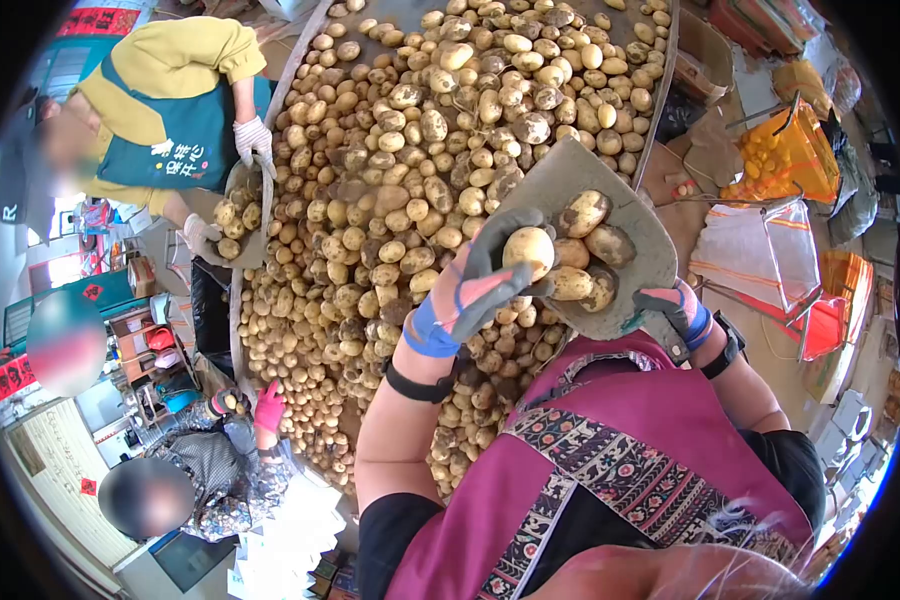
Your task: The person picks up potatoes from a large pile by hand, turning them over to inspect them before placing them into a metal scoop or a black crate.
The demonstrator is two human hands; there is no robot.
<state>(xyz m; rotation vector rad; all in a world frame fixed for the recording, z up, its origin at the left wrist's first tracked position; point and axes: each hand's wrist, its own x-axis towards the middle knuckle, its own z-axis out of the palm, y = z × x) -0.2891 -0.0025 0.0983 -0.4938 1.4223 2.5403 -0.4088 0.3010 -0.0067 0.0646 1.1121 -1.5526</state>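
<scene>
My left hand (pixel 478 283), in a grey, pink and blue glove, grips a pale potato (pixel 529 250) at the edge of a grey metal scoop (pixel 560 172). A few more potatoes (pixel 592 240) lie in the scoop. My right hand (pixel 676 315), gloved the same way, holds the scoop by its near edge. Under both hands stretches a long table heaped with potatoes (pixel 390 170).
A person in a yellow top and green apron (pixel 166 110) holds another scoop of potatoes (pixel 238 215) at the table's left. A second person with a pink glove (pixel 268 405) stands lower left. Orange and white mesh bags on frames (pixel 780 160) are at the right.
</scene>
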